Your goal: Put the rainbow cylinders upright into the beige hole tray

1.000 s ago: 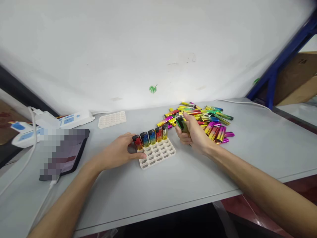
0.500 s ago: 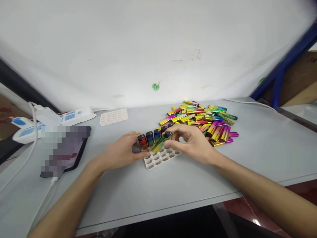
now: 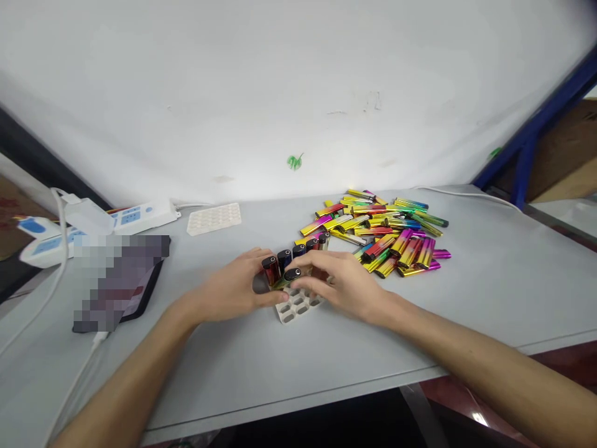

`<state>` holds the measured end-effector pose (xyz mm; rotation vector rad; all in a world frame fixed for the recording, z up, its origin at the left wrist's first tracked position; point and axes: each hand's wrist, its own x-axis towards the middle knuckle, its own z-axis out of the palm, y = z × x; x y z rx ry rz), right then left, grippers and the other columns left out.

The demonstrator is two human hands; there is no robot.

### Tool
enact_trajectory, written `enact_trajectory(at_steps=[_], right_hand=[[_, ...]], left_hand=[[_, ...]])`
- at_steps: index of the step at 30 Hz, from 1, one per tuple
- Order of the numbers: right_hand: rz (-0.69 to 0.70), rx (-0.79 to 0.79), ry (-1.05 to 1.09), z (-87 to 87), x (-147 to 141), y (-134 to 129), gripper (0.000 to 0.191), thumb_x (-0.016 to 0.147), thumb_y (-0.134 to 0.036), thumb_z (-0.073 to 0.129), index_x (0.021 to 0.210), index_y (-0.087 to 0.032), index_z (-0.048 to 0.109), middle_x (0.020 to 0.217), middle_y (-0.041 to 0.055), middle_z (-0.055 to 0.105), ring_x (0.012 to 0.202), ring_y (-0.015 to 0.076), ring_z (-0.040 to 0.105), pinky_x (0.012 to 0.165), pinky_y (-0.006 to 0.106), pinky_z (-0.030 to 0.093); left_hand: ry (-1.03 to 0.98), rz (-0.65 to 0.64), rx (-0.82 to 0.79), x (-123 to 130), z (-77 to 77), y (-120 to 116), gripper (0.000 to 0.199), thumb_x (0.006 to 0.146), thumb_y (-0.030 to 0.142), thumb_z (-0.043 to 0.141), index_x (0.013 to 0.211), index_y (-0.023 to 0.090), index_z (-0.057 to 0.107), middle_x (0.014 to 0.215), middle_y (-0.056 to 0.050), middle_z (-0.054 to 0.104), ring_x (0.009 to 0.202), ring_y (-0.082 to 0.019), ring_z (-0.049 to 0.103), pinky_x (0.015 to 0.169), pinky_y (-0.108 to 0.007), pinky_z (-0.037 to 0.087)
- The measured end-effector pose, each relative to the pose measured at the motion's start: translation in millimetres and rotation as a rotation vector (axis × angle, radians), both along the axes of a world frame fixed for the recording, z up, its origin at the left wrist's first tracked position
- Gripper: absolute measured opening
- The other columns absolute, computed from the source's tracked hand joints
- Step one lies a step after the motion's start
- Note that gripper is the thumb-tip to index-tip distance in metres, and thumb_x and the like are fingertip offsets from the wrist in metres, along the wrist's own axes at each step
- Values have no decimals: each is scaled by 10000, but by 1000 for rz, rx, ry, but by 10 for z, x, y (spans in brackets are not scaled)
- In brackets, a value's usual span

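A white moulded tray [image 3: 298, 306] with rows of oval holes lies on the table. Several shiny gradient-coloured lighters with black tops stand upright along its far row, among them a red lighter [image 3: 271, 271] at the left end. My left hand [image 3: 233, 283] grips the tray's left end, thumb at the near side and fingers behind beside the red lighter. My right hand [image 3: 347, 283] pinches a green-yellow lighter [image 3: 293, 275] by its black top, between thumb and fingers, over the row in front of the standing ones. Its lower part is mostly hidden.
Loose shiny lighters lie in a pile [image 3: 382, 227] at the back right. A second white tray [image 3: 214, 218] lies near the wall. To the left are a phone [image 3: 152, 289] on a charging cable and a white power strip [image 3: 140, 214].
My right hand has moved left and down with the green-yellow lighter, which has gone from tilted to more upright at the tray. My left hand stays at the tray's left end.
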<state>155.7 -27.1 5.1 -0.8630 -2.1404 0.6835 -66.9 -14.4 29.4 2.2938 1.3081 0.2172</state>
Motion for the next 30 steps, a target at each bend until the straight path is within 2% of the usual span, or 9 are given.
enact_trajectory(at_steps=[4,8,12,15,19,23,27,30], right_hand=[[48,12,-32,-13,-21,10,184,956,-220,596,1112,-179,685,902,20,739,720,114,645,654,238,488],[-41,137,-95,-52,-28,38,220,967,-283,594,1133,-179,695,953,41,748,791,140,660,676,254,473],[-182,283,-188,-83,-30,52,244,973,-362,579,917,-182,735,834,22,731,693,129,634,588,257,400],[-187,321,-235,-101,-27,60,287,976,-386,572,830,-189,721,788,0,710,661,114,613,531,261,332],[-94,299,-235,-106,-27,60,250,993,-383,547,938,-208,716,911,1,706,748,112,625,548,257,347],[-60,268,-228,-90,-38,30,207,995,-358,540,1002,-216,690,996,6,695,766,108,618,539,250,345],[-83,259,-198,-92,-49,-15,189,980,-337,556,1101,-221,642,1031,2,713,701,97,610,502,243,313],[-114,260,-190,-101,-58,-38,270,975,-331,553,1218,-218,585,1035,12,731,652,96,603,488,243,299]], left_hand=[[8,16,-7,7,-13,3,348,807,560,637,936,238,610,938,1,623,842,-205,611,719,-318,470],[-24,6,10,25,-41,12,371,807,581,634,941,235,618,966,-5,629,879,-209,615,767,-326,485],[-9,23,27,61,-54,10,408,824,615,590,905,217,625,981,-22,626,876,-213,616,781,-338,492],[7,51,36,87,-49,0,374,851,580,559,801,211,583,902,-13,609,784,-191,613,724,-323,491],[-21,56,47,104,-32,-10,254,875,462,537,794,222,547,857,9,609,737,-170,615,668,-291,483],[-17,36,61,101,-26,-8,185,849,410,558,829,227,572,923,11,646,745,-171,627,664,-284,486],[-7,29,68,88,-33,1,185,843,413,559,854,232,597,932,9,660,771,-182,635,665,-285,495],[-16,17,70,85,-33,5,165,841,389,555,855,231,598,911,7,660,788,-186,638,676,-287,505]])
